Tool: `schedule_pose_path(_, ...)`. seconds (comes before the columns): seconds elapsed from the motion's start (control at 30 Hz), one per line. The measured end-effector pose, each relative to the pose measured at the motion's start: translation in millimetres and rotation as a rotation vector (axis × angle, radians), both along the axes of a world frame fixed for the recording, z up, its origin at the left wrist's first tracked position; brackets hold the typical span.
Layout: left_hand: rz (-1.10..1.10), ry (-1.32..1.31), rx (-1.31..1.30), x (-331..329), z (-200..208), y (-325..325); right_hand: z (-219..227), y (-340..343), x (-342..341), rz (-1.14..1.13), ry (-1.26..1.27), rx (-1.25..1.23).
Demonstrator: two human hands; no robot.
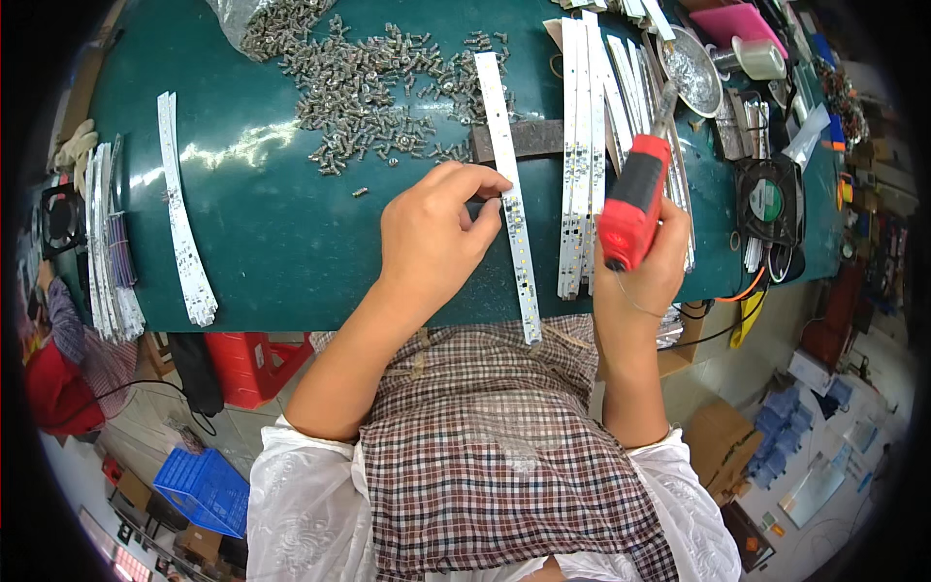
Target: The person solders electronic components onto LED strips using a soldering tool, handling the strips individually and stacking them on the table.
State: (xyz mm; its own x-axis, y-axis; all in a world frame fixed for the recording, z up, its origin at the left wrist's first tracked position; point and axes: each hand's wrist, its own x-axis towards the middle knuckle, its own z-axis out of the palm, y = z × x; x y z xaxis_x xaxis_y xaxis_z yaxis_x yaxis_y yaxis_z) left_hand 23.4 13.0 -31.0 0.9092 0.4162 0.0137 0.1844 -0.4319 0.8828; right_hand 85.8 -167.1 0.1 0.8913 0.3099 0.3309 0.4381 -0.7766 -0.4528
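My left hand [436,233] pinches the edge of a long white LED circuit strip [522,247] between thumb and fingertips. The strip's far part lies across a dark flat bar [538,141], and its near end reaches past the table edge. In my right hand [652,276] is a red-and-black pistol-shaped tool [635,199], apparently a soldering gun, its metal tip pointing up and away from me. The tool is over a stack of similar strips [582,165], apart from the held strip. Many small metal cylindrical parts [359,97] lie heaped beyond my left hand.
More strips [184,233] lie at the left, with a bundle [102,242] beyond them. A black fan [769,202], a metal bowl [693,78] and a wire spool [759,58] stand at the right. A red stool [247,369] is below the green table [281,252].
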Motion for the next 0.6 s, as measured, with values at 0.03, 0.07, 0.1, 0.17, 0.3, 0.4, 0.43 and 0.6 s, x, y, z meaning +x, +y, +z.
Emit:
schedule_pose_path(0.03, -0.004, 0.019, -0.023, -0.3, 0.3, -0.5, -0.9, 5.6, 1.3, 0.000, -0.003, 0.002)
schedule_pose_path(0.07, -0.004, 0.016, -0.022, -0.8, 0.2, -0.9, -1.8, 10.4, 2.4, -0.031, 0.000, -0.029)
schedule_pose_path(0.1, -0.021, 0.009, -0.020, -1.4, -0.1, -1.4, -2.6, 13.4, 3.6, -0.063, 0.003, -0.061)
schedule_pose_path(0.17, -0.037, 0.000, -0.017, -2.1, 2.3, -1.8, -5.0, 16.3, 6.2, -0.074, 0.016, -0.089)
schedule_pose_path(0.3, -0.073, -0.057, 0.081, -2.4, 3.9, -4.1, -5.0, 20.8, 9.4, -0.132, 0.014, -0.131)
schedule_pose_path(0.4, -0.073, -0.052, 0.005, -2.8, 3.5, -8.7, -3.6, 22.5, 11.7, -0.154, 0.019, -0.138)
schedule_pose_path(0.43, -0.054, -0.044, -0.081, -3.6, 4.8, -11.7, -3.0, 22.7, 12.6, -0.152, 0.043, -0.140)
schedule_pose_path(0.6, 0.000, -0.104, -0.268, -10.3, 21.4, -14.2, -5.4, 19.5, 17.0, -0.139, 0.027, -0.061)
